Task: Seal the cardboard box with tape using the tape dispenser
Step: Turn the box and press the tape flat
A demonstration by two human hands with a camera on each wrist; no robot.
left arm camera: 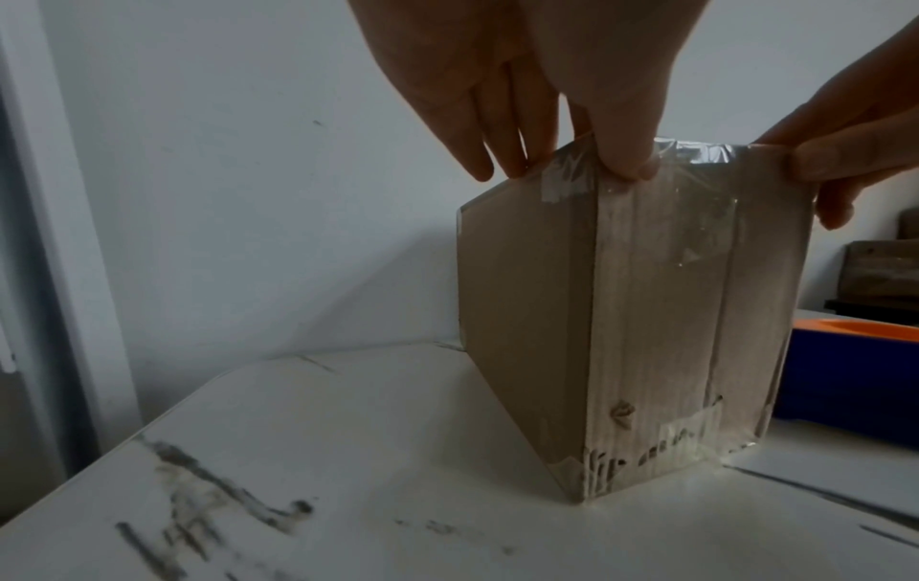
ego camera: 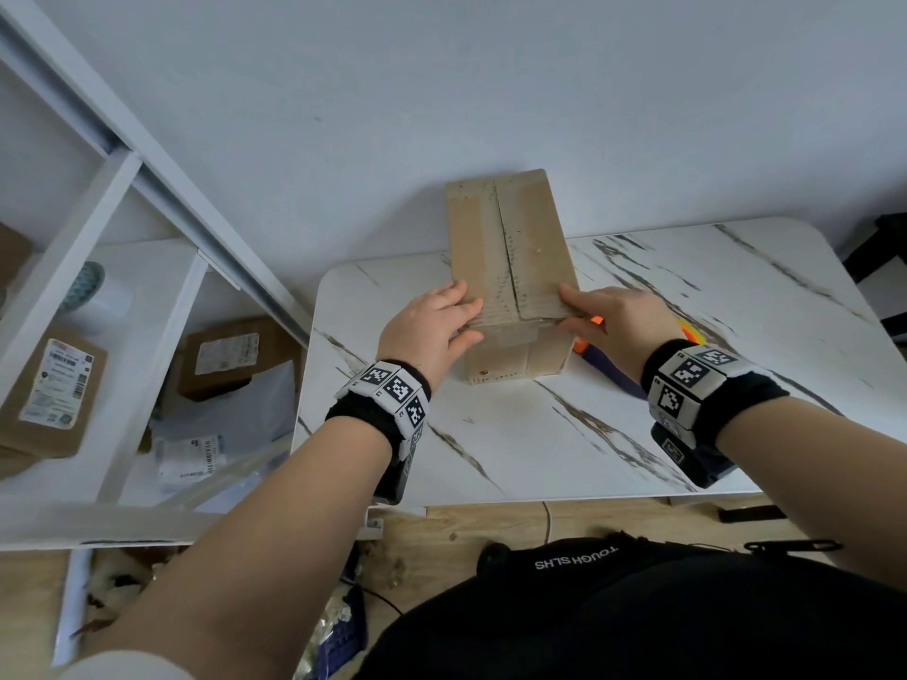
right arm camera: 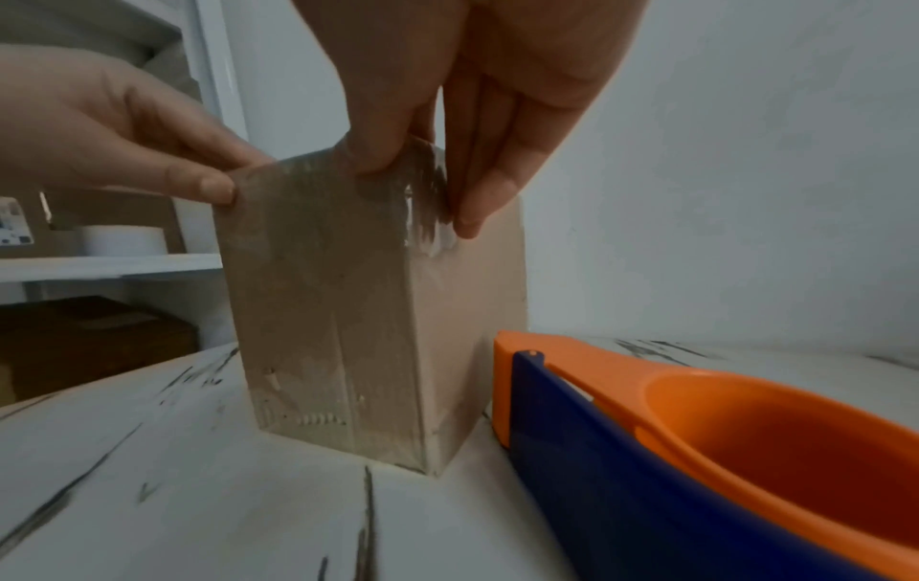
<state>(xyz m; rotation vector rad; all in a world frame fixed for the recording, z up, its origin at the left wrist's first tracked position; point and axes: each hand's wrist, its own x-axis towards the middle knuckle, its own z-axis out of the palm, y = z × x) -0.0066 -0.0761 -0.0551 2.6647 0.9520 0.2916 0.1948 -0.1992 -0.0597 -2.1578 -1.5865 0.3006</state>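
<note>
Box: the box point(ego camera: 510, 267) is standing on the tabletop point(ego camera: 564, 434) at about 12 o'clock from the person, its flaps closed and its long top seam running away from the camera.
Tape: clear tape point(left arm camera: 696, 157) is lying across the near top edge of the box and running down its front face, wrinkled at both upper corners.
Left hand: the left hand point(ego camera: 432, 326) is resting on the box's near corner at 9 o'clock of the seam, fingers straight and lying on the top, thumb pressing the front face; in the left wrist view the thumb tip point(left arm camera: 631, 165) is sitting on the taped edge.
Right hand: the right hand point(ego camera: 608, 316) is mirroring it at 3 o'clock of the seam, fingers extended, thumb on the front face and fingers down the side over the tape; it is clasping nothing.
Dispenser: the orange and blue dispenser point(right arm camera: 696, 432) is lying on the tabletop just beside the box at 3 o'clock, under the right hand, apart from both hands.
Shelf: a white shelf point(ego camera: 122, 198) at 9 o'clock is holding labelled parcels point(ego camera: 49, 390).
</note>
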